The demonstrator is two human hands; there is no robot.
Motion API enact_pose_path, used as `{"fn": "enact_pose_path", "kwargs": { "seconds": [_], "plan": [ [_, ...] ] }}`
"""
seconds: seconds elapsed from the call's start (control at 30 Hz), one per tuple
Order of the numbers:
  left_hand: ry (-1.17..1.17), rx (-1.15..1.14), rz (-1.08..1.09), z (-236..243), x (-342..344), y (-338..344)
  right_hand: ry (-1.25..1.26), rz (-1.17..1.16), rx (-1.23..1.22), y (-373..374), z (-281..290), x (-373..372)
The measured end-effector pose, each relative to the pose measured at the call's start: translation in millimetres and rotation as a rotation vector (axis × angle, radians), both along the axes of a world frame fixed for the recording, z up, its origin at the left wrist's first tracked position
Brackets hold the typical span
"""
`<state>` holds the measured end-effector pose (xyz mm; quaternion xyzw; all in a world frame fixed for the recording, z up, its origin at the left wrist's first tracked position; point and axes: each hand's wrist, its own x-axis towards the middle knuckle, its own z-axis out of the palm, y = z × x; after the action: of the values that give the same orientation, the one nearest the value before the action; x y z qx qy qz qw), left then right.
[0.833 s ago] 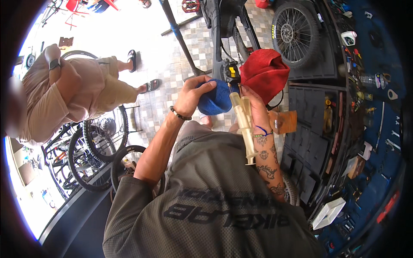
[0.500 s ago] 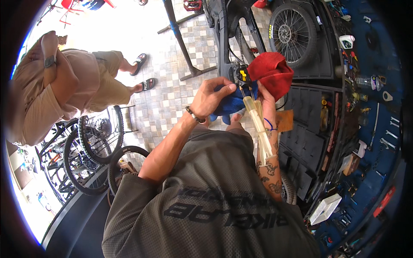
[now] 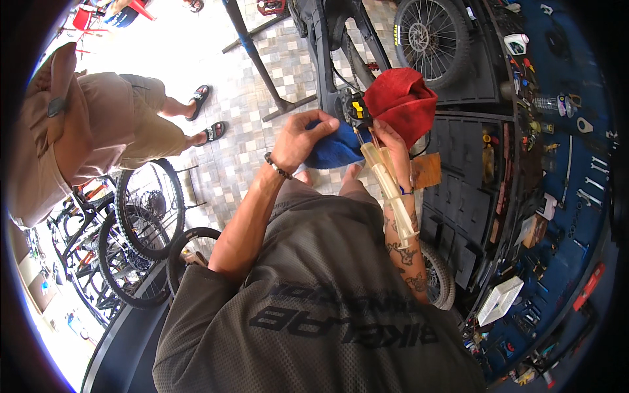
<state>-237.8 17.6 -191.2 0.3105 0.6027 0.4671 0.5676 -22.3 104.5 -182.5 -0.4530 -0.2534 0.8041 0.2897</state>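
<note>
On the near side of the large black bicycle frame (image 3: 324, 59), the crumpled red fabric cloth (image 3: 403, 108) looks light and limp, easily gathered by its folds. The smaller blue fabric cloth (image 3: 334, 149) is pinched between the left hand's (image 3: 296, 140) thumb and fingers; being soft, it should need only that light hold. Two slender translucent plastic syringes (image 3: 392, 190), likely stiff, light and slippery if wet, suit a barrel grip; the right hand (image 3: 394, 143) meets their narrow ends, its exact hold hidden.

Tiled floor (image 3: 242, 145) of beige, grey and white squares spreading below, dark straight stand foot (image 3: 285, 108) resting on it, two black open-toed sandals (image 3: 211, 133) sitting flat near it
</note>
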Motion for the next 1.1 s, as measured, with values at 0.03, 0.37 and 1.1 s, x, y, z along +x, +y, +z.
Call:
{"fn": "enact_pose_path", "kwargs": {
  "seconds": [0.03, 0.37, 1.1],
  "plan": [
    [-0.009, 0.011, -0.012, 2, 3, -1, 0.007, -0.011, -0.006, 2, -2, 1],
    [0.034, 0.039, 0.018, 2, -9, -9, 0.09, 0.113, -0.04, -6, -1, 6],
    [-0.842, -0.261, 0.248, 58, 44, -15, -0.148, 0.398, 0.045, 13, 57, 13]
  ]
}}
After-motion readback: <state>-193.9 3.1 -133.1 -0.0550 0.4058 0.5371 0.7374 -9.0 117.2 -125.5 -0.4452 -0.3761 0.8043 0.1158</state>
